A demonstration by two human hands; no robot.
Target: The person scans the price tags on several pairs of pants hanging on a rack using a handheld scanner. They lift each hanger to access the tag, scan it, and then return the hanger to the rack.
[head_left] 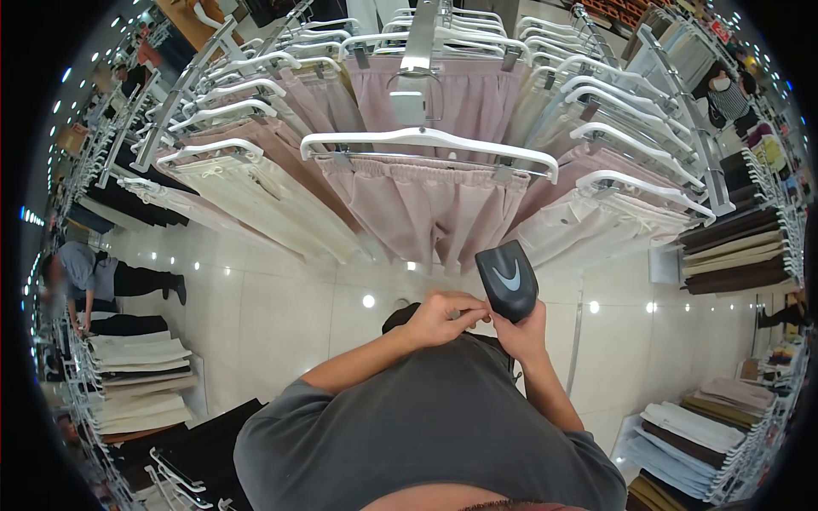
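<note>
Head view: right hand (521, 334) grips a dark scanner (507, 279) at frame centre, left hand (443, 319) curled shut against its base. Pink trousers (426, 209) on white hangers (426, 136) crowd just above; folded clothes (136, 375) sit lower left.

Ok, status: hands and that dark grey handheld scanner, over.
Right hand gripping dark grey handheld scanner, head up. Left hand fingering its handle. Pale pink trousers on white hanger ahead, not touching.

The handle of the handheld scanner (508, 279) is buried in the right hand (521, 334) (only its head shows); what the left hand (439, 317) pinches is hidden.
</note>
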